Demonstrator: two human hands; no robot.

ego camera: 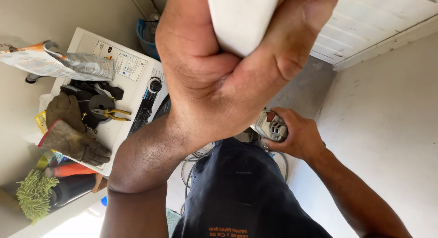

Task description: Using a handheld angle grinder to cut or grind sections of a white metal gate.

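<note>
My left hand (228,69) is raised close to the camera and fills the top middle of the view. It is closed around a flat white piece (239,19) that runs out of the top edge. Lower down, my right hand (296,135) grips a grey power tool with a red part (270,125) beside my dark trousers (242,192). Cables (191,167) loop on the floor near my legs.
A white washing machine (132,76) at the left carries leather work gloves (68,128), yellow-handled pliers (112,114), dark parts and a crumpled bag (59,62). A green mop head (34,194) lies below it. A blue bucket (146,37) stands behind. A pale wall rises at the right.
</note>
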